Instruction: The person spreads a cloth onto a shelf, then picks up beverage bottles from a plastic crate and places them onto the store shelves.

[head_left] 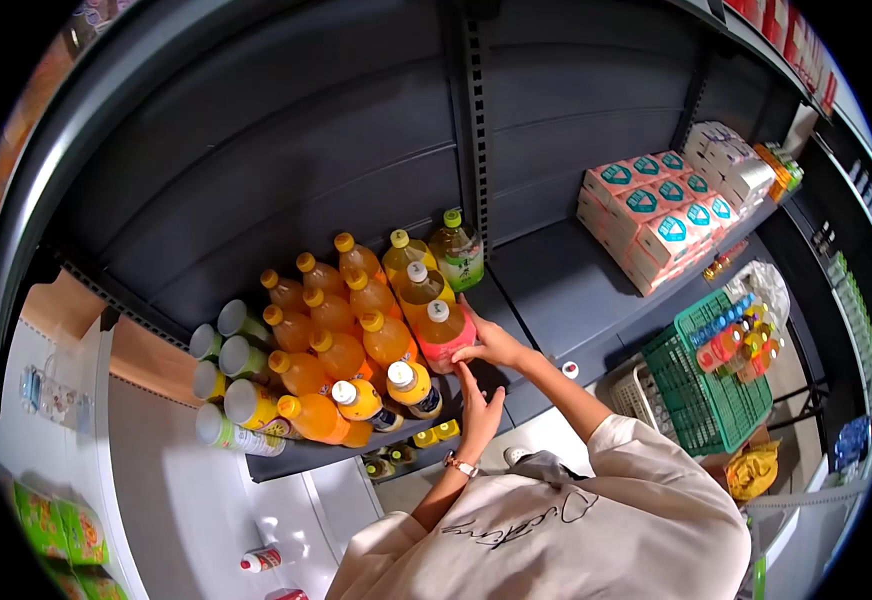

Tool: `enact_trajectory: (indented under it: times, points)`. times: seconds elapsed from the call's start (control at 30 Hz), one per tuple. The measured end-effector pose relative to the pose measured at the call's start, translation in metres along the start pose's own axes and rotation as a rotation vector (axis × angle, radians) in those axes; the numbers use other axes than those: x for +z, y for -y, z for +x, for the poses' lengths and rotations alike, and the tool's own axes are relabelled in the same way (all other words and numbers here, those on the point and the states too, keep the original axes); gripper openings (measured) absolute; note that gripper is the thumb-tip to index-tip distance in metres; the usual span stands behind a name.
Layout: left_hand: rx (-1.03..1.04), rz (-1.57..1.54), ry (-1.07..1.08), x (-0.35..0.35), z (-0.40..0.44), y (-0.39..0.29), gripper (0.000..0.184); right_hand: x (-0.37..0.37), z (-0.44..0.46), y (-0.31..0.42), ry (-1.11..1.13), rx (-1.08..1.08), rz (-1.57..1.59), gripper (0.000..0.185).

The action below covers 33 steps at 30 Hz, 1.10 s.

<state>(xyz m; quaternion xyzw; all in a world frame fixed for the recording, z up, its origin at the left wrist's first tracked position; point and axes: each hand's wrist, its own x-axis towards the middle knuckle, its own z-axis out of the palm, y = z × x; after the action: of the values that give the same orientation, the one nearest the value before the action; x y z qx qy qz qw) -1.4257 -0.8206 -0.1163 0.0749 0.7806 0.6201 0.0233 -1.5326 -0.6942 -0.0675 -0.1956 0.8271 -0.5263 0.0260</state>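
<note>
Head view: grasping pink-labelled bottle (440,340) with right hand (496,345), cannot tell about left hand (480,415); seeing orange bottles (339,354) already shelved, other bottles (718,347) in basket (688,405).

Strong fisheye curvature, black corners, glare along shelf edge (106,85), dim back panel (296,130)
</note>
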Motion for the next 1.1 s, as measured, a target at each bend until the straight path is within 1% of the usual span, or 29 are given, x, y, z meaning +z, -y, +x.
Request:
enact_trajectory:
  times: [0.07,0.1,0.2,0.27,0.3,0.33,0.4,0.43,0.47,0.5,0.53,0.57,0.6,0.67,0.7,0.8,0.83,0.87,0.9,0.93,1.03,1.1]
  points:
    - [-0.025,-0.028,0.04,-0.002,-0.001,0.009,0.093,0.006,0.002,-0.015,-0.011,-0.072,0.014,0.12]
    - [-0.028,-0.025,0.056,-0.005,0.0,0.011,0.092,0.007,0.002,-0.014,-0.024,-0.082,-0.058,0.119]
    - [-0.025,-0.016,0.101,-0.014,0.0,0.018,0.086,0.011,-0.005,-0.007,-0.083,-0.017,0.009,0.116]
    - [-0.014,-0.013,0.158,-0.018,-0.006,0.036,0.085,0.015,-0.012,-0.002,-0.104,0.079,0.017,0.11]
    - [-0.016,-0.056,0.178,-0.017,-0.014,0.054,0.079,0.024,-0.015,-0.009,-0.206,-0.003,-0.072,0.107]
    - [-0.018,-0.103,0.201,-0.013,-0.013,0.067,0.073,0.028,-0.021,-0.001,-0.234,0.036,-0.068,0.102]
    - [-0.018,-0.067,0.293,-0.022,-0.024,0.045,0.06,0.036,-0.039,0.019,-0.266,0.207,-0.068,0.094]
    - [-0.042,-0.137,0.315,-0.019,-0.03,0.054,0.047,0.046,-0.05,0.012,-0.339,0.171,-0.134,0.091]
    - [-0.06,-0.128,0.409,-0.02,-0.036,0.064,0.045,0.057,-0.063,0.005,-0.409,0.137,-0.2,0.088]
    - [-0.084,-0.115,0.502,-0.025,-0.043,0.066,0.043,0.064,-0.079,0.013,-0.484,0.146,-0.152,0.07]
    - [-0.105,-0.102,0.594,-0.029,-0.048,0.064,0.041,0.068,-0.096,0.021,-0.544,0.156,-0.046,0.061]
    - [-0.156,-0.184,0.655,-0.032,-0.056,0.062,0.036,0.072,-0.114,0.029,-0.604,0.163,0.059,0.053]
    - [-0.166,-0.167,0.714,-0.033,-0.062,0.067,0.036,0.076,-0.132,0.032,-0.666,0.17,0.164,0.046]
    - [-0.184,-0.135,0.844,-0.031,-0.073,0.08,0.037,0.083,-0.174,0.027,-0.742,0.245,0.139,0.031]
    - [-0.221,-0.112,0.912,-0.024,-0.077,0.078,0.036,0.085,-0.198,0.024,-0.745,0.305,0.083,0.03]
    - [-0.158,0.039,1.072,0.015,-0.089,0.063,0.036,0.086,-0.268,0.009,-0.681,0.54,0.183,0.03]
    - [-0.098,0.042,1.154,0.031,-0.093,0.05,0.038,0.088,-0.291,-0.004,-0.663,0.596,0.191,0.029]
    - [-0.039,0.051,1.231,0.046,-0.093,0.034,0.04,0.086,-0.314,-0.013,-0.611,0.594,0.101,0.03]
    - [-0.01,0.173,1.263,0.056,-0.096,0.003,0.039,0.086,-0.336,-0.018,-0.627,0.636,0.155,0.03]
    - [0.04,0.296,1.294,0.068,-0.099,-0.027,0.039,0.079,-0.349,-0.023,-0.653,0.668,0.198,0.031]
    - [0.234,0.177,1.286,0.107,-0.121,-0.053,0.043,0.049,-0.38,-0.009,-0.914,0.694,0.698,0.03]
    - [0.16,0.176,1.354,0.131,-0.139,-0.063,0.045,0.03,-0.402,-0.001,-1.001,0.706,0.805,0.03]
